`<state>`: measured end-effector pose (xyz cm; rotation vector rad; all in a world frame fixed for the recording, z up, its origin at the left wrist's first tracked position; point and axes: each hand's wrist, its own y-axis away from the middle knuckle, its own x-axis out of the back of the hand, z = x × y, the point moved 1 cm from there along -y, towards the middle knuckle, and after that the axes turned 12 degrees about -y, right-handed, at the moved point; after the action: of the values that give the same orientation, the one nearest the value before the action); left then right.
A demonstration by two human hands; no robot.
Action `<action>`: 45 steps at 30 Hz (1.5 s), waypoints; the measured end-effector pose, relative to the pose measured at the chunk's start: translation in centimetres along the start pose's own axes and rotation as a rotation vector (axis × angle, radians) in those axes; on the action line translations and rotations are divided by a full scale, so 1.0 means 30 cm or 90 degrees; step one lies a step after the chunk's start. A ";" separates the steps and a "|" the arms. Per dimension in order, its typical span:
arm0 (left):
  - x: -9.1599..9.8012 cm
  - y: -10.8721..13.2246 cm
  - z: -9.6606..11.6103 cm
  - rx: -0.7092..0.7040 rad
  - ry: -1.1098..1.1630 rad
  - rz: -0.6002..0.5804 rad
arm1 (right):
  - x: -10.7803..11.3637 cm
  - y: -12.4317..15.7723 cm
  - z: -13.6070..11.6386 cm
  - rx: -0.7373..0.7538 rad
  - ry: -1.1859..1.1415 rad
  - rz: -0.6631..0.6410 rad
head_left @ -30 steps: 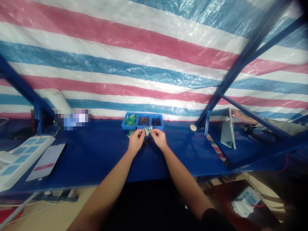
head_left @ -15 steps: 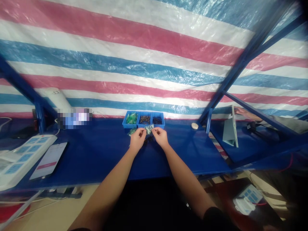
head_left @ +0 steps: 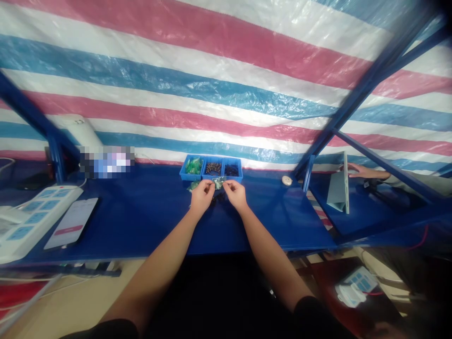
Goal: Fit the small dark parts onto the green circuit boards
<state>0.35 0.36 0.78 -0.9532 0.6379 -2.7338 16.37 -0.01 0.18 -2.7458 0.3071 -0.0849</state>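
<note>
Between my two hands is a small greenish, shiny plastic bag (head_left: 219, 182), its contents too small to make out. My left hand (head_left: 202, 194) pinches its left edge; my right hand (head_left: 235, 193) pinches its right edge. Just beyond stand three joined blue bins: the left bin holds green plastic pieces (head_left: 194, 165), the middle one small brass-and-dark parts (head_left: 213, 168), the right one small black parts (head_left: 231, 171). Another green piece (head_left: 194, 185) lies beside my left hand. Dark small parts (head_left: 219, 197) lie on the table, partly hidden between my hands.
On the blue table (head_left: 141, 212), a white power strip (head_left: 38, 219) and a phone (head_left: 72, 223) lie at left. A round white object (head_left: 286, 180) sits at right. Blue frame bars (head_left: 319, 139) rise there. Beyond, another person's hand (head_left: 362, 171) touches a tablet on a stand (head_left: 339, 188).
Both hands still hold the bag, which now looks tilted or crumpled rather than flat. The view has shifted slightly. The other person's hand shows more fully beside the tablet.
</note>
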 end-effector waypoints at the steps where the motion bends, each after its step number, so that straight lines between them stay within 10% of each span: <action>1: 0.000 0.001 0.000 0.002 0.003 -0.008 | -0.001 0.000 -0.001 -0.002 0.000 0.001; 45: -0.022 -0.006 -0.021 0.017 0.129 -0.025 | -0.014 -0.009 0.006 0.043 -0.166 0.003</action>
<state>0.46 0.93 0.06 -0.6956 0.6182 -2.8908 16.03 0.39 0.10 -2.6491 0.2330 0.2574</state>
